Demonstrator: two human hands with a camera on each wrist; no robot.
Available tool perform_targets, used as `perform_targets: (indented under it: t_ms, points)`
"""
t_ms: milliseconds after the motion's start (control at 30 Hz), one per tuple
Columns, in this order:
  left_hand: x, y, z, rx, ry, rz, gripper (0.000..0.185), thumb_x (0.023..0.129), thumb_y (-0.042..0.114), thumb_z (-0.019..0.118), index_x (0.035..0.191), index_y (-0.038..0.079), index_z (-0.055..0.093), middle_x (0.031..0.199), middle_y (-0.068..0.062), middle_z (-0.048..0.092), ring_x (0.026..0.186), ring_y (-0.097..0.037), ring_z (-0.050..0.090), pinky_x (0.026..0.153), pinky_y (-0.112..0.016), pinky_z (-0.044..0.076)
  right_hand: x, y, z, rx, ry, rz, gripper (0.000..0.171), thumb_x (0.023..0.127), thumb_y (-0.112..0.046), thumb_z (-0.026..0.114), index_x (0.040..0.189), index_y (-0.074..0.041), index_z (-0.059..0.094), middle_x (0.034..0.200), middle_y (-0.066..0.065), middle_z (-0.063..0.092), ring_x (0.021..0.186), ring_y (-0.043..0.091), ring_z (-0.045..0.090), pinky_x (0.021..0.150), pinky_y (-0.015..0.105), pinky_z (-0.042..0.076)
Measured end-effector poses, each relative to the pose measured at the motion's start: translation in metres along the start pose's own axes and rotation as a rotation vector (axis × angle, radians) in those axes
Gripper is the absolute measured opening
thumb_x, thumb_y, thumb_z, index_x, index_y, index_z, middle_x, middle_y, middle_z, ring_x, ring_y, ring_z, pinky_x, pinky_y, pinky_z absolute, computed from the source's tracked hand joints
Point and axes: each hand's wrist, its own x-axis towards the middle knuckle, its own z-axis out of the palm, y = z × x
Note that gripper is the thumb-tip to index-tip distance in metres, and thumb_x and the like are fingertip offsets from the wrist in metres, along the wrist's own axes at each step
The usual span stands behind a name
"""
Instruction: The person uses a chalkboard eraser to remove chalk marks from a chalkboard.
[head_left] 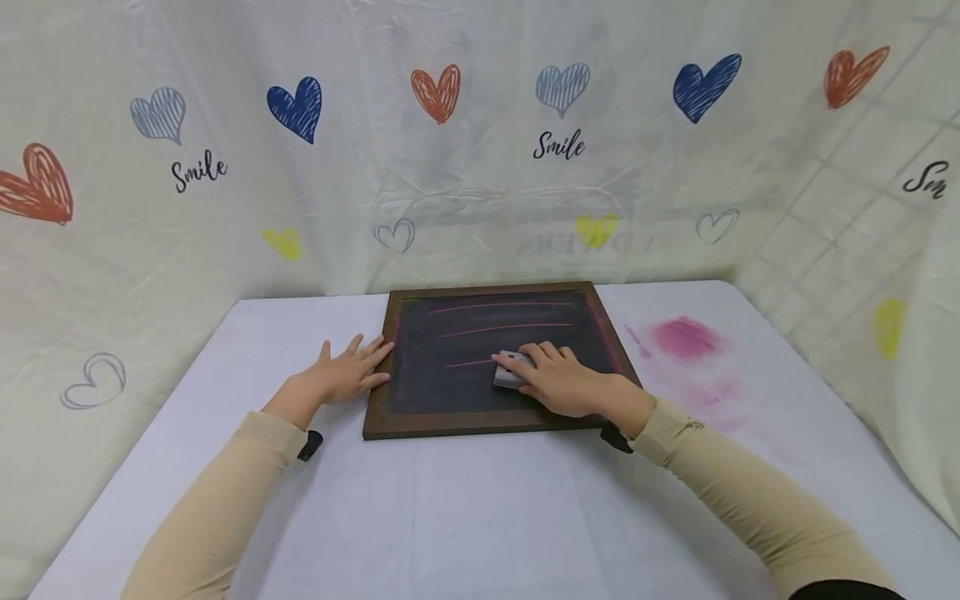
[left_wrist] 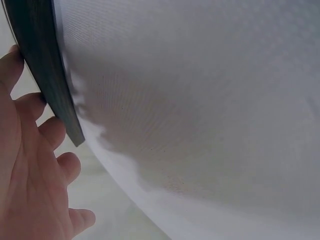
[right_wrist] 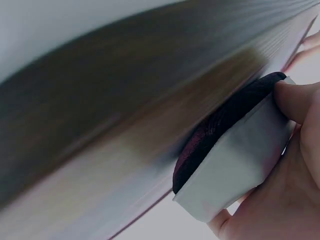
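A wood-framed chalkboard [head_left: 450,392] lies flat on the table, with several pink chalk lines across its dark surface. My right hand [head_left: 562,381] grips a grey chalkboard eraser [head_left: 507,379] against the board, just below the lowest line. In the right wrist view the eraser [right_wrist: 232,160] shows its dark felt, tinged pink, facing the board, with thumb and fingers on either side. Spread fingers of my left hand [head_left: 341,375] touch the left side of the frame. The left wrist view shows those fingertips along the frame's edge [left_wrist: 47,70].
White cloth covers the table [head_left: 450,517]. Pink chalk smudges [head_left: 686,337] mark the cloth to the right of the board. Behind stands a curtain [head_left: 480,175] printed with hearts and words, which also hangs at both sides.
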Motion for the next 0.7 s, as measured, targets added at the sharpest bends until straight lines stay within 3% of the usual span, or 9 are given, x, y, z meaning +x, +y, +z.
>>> perform_targets:
  t_ms: [333, 467, 700]
  points:
    - [-0.001, 0.003, -0.008, 0.001, -0.013, 0.002, 0.071, 0.11, 0.05, 0.037, 0.166, 0.013, 0.014, 0.171, -0.015, 0.01, 0.154, -0.044, 0.004, 0.112, -0.077, -0.003, -0.052, 0.05, -0.002, 0.007, 0.141, 0.054, 0.059, 0.105, -0.017, 0.059, 0.157, -0.014, 0.032, 0.132, 0.024, 0.048, 0.114, 0.041, 0.048, 0.077, 0.048, 0.04]
    - [0.001, 0.002, -0.006, 0.005, -0.006, 0.005, 0.071, 0.11, 0.05, 0.038, 0.166, 0.013, 0.015, 0.17, -0.015, 0.011, 0.154, -0.044, 0.004, 0.111, -0.077, -0.003, -0.056, 0.064, 0.001, 0.004, 0.167, 0.074, 0.058, 0.105, -0.016, 0.059, 0.157, -0.016, 0.031, 0.129, 0.025, 0.047, 0.113, 0.042, 0.048, 0.078, 0.05, 0.039]
    - [0.002, -0.001, 0.0, 0.002, -0.008, 0.001, 0.072, 0.11, 0.05, 0.038, 0.166, 0.014, 0.013, 0.171, -0.015, 0.009, 0.155, -0.043, 0.003, 0.111, -0.077, -0.004, -0.052, 0.062, -0.004, 0.024, 0.13, 0.096, 0.058, 0.106, -0.018, 0.058, 0.158, -0.016, 0.033, 0.132, 0.026, 0.046, 0.116, 0.043, 0.046, 0.079, 0.052, 0.038]
